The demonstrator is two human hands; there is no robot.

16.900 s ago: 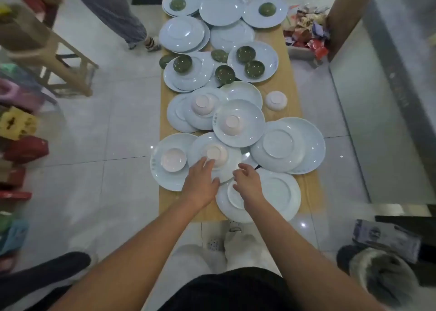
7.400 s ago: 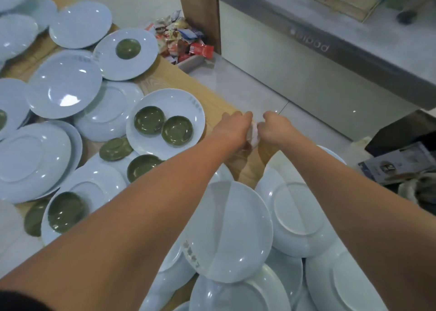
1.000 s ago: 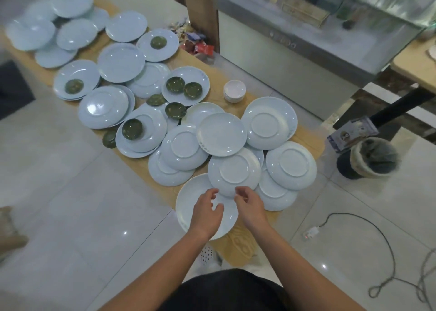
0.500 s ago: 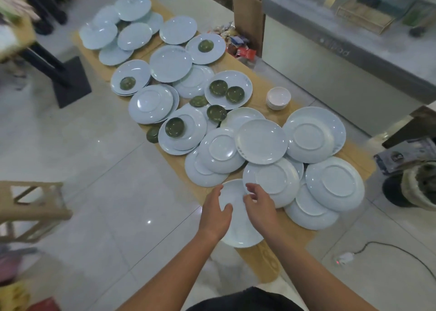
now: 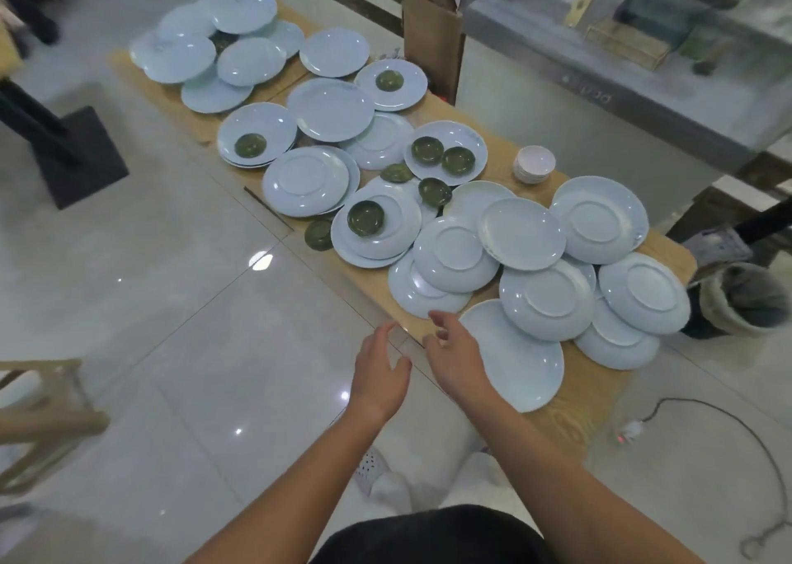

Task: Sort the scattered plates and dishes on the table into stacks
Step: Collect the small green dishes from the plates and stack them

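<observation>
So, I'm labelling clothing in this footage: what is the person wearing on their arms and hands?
Nothing visible: both forearms are bare to the frame edge, no sleeves. The left hand and right hand show no gloves, watch or bracelet. A black garment shows at the bottom edge.

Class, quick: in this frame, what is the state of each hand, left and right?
Left hand: open, holding nothing.
Right hand: open, fingers spread, holding nothing, beside the nearest plate.
</observation>
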